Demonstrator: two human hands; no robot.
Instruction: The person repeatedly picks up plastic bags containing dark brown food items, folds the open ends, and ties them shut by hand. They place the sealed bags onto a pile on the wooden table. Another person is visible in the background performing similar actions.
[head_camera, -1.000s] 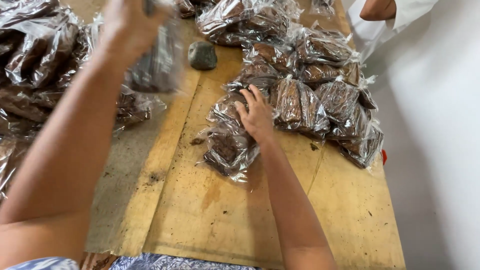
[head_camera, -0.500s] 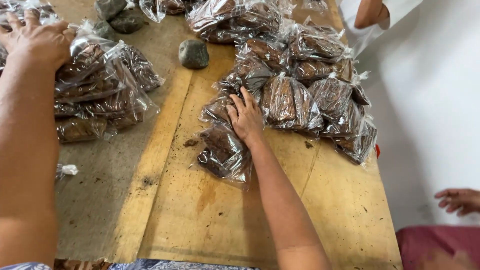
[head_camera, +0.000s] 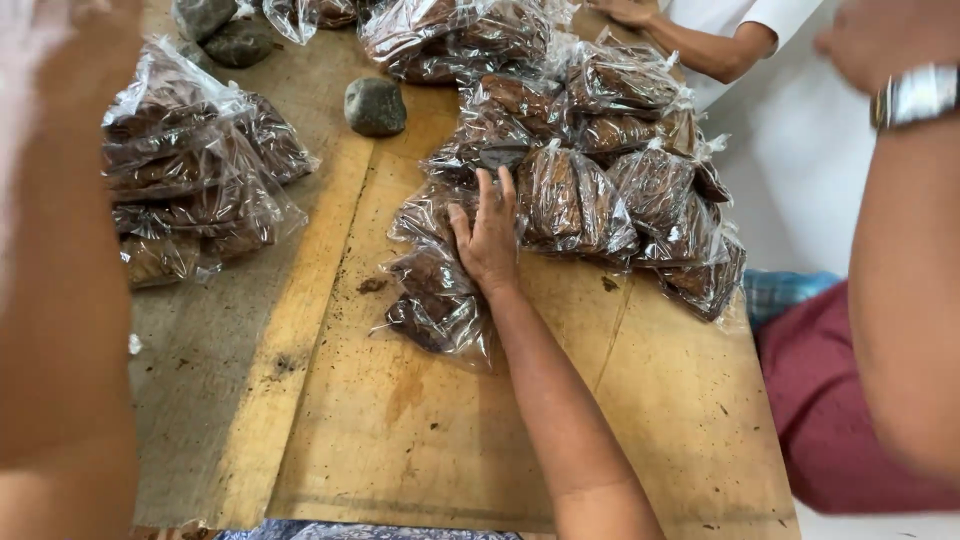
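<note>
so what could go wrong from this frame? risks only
1. The right hand lies flat on the clear bags of dark pieces; the low ones lie loose and could slide.
2. A bag sits at the wooden table's right edge and may drop off.
3. The left hand is a blur at the frame's upper left; its grip cannot be checked.

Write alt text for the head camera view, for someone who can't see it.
The person's right hand rests flat on clear plastic bags of dark brown pieces heaped on a worn wooden table. Their left arm rises blurred at the left edge, beside another pile of bags and a grey stone. Other people's arms reach in from the right.
</note>
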